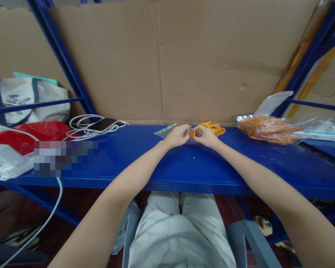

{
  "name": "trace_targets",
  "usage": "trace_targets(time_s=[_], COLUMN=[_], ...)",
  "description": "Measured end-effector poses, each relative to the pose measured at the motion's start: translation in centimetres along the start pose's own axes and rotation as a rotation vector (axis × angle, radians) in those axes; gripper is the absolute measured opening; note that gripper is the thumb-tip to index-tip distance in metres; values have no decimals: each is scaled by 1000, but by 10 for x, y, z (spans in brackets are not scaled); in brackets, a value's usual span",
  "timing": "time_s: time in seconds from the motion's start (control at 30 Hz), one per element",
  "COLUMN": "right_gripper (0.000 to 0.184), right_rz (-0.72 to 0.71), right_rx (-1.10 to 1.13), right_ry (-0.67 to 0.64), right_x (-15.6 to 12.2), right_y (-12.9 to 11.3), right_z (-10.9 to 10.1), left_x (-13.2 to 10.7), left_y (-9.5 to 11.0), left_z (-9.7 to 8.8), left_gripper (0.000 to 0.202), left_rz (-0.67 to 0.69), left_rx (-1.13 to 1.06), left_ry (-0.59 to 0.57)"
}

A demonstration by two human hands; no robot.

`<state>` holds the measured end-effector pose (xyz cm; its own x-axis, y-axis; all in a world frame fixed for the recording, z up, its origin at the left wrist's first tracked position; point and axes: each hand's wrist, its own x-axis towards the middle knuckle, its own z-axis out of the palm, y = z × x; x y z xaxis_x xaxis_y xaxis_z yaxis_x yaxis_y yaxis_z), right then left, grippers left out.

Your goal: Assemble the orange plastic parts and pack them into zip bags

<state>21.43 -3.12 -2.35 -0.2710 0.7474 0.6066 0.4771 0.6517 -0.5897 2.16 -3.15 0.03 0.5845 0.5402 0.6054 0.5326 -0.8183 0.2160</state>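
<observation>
My left hand point(177, 136) and my right hand point(206, 136) meet over the blue shelf top, fingers bent in a pinch. Between their fingertips is a small curved orange piece point(194, 133); its exact kind is too small to make out. Just behind my right hand lies a loose heap of similar orange pieces point(217, 128), partly covered by that hand. A flat clear plastic bag point(165, 130) with a coloured header strip lies beyond my left hand, which hides part of it.
On the right is a clear bag of orange pieces point(268, 128). A phone point(102, 125) rests on coiled white cable point(75, 128) at the left, near a red bag point(41, 132) and a cloth tote point(50, 100). Cardboard point(184, 63) backs the blue shelf point(181, 167).
</observation>
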Motion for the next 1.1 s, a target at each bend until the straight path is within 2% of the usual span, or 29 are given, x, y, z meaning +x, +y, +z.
trace_targets(time_s=[0.13, 0.27, 0.37, 0.47, 0.53, 0.63, 0.73, 0.83, 0.93, 1.1], right_gripper=[26, 24, 44, 69, 77, 77, 68, 55, 46, 41], right_rz=[89, 37, -53, -37, 22, 40, -12, -41, -62, -16], right_rx=[7, -71, -109, -136, -142, -179, -244, -280, -280, -261], right_ry=[-12, -100, -189, -191, -196, -185, -152, -189, -234, -265], right_x=[0, -2, -3, -4, -4, -4, -4, -3, -3, -3], right_y=[5, 6, 4, 3, 4, 6, 5, 2, -2, -4], right_z=[1, -3, -5, -4, -3, -2, -3, -4, -4, -4], left_x=[1, 0, -1, 1, 2, 0, -9, -17, -18, -12], left_y=[-1, 0, 1, 0, -6, -24, -45, -63, -72, -75], left_z=[0, -2, -3, -5, -9, -18, -25, -28, -27, -23], left_gripper=[15, 15, 11, 9, 15, 25, 37, 45, 44, 42], left_rz=[-79, -107, -56, -87, -202, -465, -751, -941, -890, -720], left_rx=[-24, -25, -30, -10, 51, 168, 274, 307, 319, 397], left_ry=[48, 65, 35, 54, 85, 68, -12, -167, -321, -375])
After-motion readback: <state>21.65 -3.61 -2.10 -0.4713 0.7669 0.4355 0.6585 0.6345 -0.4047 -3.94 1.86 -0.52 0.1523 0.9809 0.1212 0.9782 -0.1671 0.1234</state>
